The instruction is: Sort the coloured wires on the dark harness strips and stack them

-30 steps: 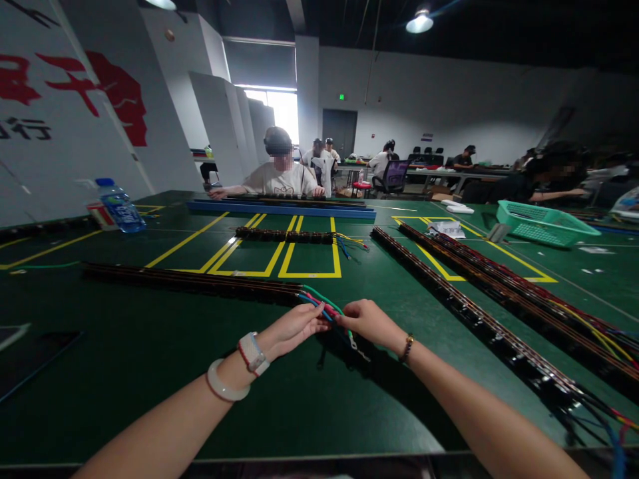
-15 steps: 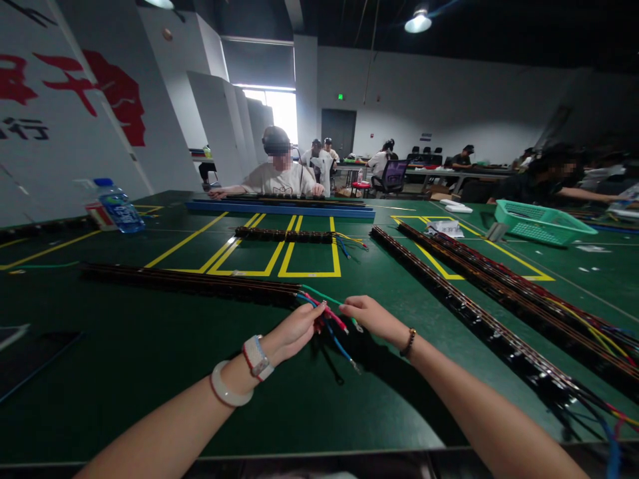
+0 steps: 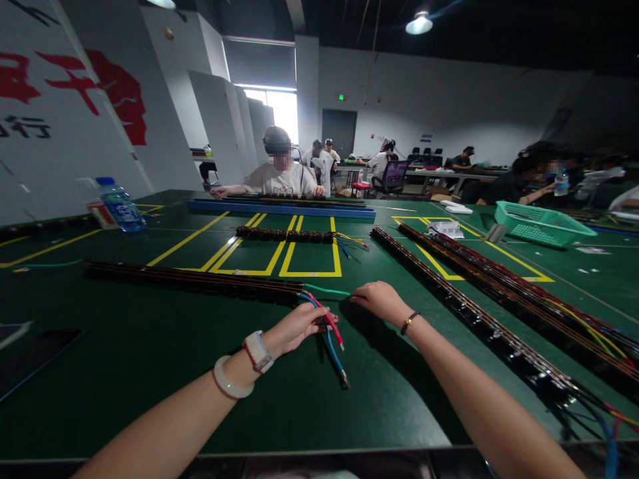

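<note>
A long dark strip (image 3: 194, 279) lies across the green table (image 3: 150, 359) in front of me, with coloured wires at its right end. My left hand (image 3: 299, 326) pinches the red wire (image 3: 332, 327) and the blue wire (image 3: 333, 354), which bend down toward me. My right hand (image 3: 379, 301) grips the tip of the green wire (image 3: 327, 290) and holds it out flat to the right, apart from the other two. A watch and a pale bangle sit on my left wrist, a bead bracelet on my right.
More long strips (image 3: 499, 293) run diagonally on the right. A shorter strip (image 3: 287, 234) lies inside yellow floor-tape lines. A water bottle (image 3: 118, 206) stands far left, a green basket (image 3: 542, 224) far right. People sit at the table's far side and beyond.
The wires were bunched between both hands. My right hand has drawn the green wire away to the right and farther from me, while the red and blue wires dropped down by my left hand.
</note>
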Demonstrator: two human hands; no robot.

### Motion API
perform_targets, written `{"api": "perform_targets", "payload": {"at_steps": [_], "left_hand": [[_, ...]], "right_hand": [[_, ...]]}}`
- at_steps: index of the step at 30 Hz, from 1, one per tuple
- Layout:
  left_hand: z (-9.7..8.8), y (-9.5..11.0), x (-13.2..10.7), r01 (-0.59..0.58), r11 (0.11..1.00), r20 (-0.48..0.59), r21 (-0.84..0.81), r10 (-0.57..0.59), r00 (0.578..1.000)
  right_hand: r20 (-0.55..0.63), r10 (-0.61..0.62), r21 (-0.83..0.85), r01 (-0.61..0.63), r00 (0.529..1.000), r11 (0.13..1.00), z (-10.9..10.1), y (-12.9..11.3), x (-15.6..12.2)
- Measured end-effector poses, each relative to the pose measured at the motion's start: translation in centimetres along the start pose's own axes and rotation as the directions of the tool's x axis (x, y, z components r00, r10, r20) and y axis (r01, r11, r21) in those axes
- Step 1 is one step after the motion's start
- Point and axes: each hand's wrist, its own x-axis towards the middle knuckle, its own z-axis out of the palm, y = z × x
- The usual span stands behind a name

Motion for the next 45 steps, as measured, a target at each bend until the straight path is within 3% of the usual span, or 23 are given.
{"api": "perform_targets", "payload": {"at_steps": [8,17,21,24,27,30,32,34,37,41,45], "left_hand": [[-0.2,-0.1,-0.1,-0.007,0.996,0.025,0.088,0.005,1.000],[-0.6,-0.1,0.1,-0.013,0.998,0.080,0.060,0.008,0.997],[-0.6,0.2,0.0,0.006,1.000,0.090,-0.007,-0.006,0.996],[-0.7,0.0,0.3,0.000,0.999,0.096,-0.054,0.005,0.995],[-0.9,-0.4,0.6,-0.014,0.997,0.100,-0.077,0.021,0.995],[-1.2,-0.8,1.1,-0.023,0.994,0.094,-0.102,0.032,0.995],[-1.5,-0.7,1.2,0.002,0.991,0.099,-0.135,0.012,0.995],[-1.9,-0.5,1.2,0.062,0.986,0.131,-0.156,-0.042,0.990],[-2.0,-0.1,0.9,0.137,0.981,0.191,-0.137,-0.109,0.976],[-1.6,-0.6,0.6,0.087,0.993,0.149,-0.083,-0.074,0.986],[-1.4,-1.0,0.8,0.075,0.995,0.104,-0.060,-0.068,0.992]], "right_hand": [[-0.015,-0.079,-0.287,0.072,0.997,0.955,-0.5,0.4,2.9],[0.011,-0.165,-0.270,0.161,0.986,0.949,-0.1,1.3,7.0],[-0.010,-0.173,-0.255,0.165,0.985,0.953,0.3,0.5,5.6],[-0.137,-0.210,-0.207,0.180,0.968,0.962,0.1,-0.6,3.0],[-0.231,-0.324,-0.079,0.314,0.917,0.946,-0.6,-2.0,0.1],[-0.235,-0.472,-0.017,0.483,0.849,0.876,-0.9,-3.2,-1.8],[-0.230,-0.510,0.008,0.525,0.829,0.851,-0.7,-3.6,-2.3],[-0.252,-0.476,0.084,0.509,0.842,0.856,-0.3,-3.6,-2.3],[-0.333,-0.310,0.276,0.407,0.890,0.871,0.3,-3.1,-1.6],[-0.384,-0.100,0.516,0.303,0.918,0.801,0.2,-2.5,-0.4],[-0.372,0.032,0.626,0.225,0.928,0.747,-0.6,-3.3,1.5]]}}
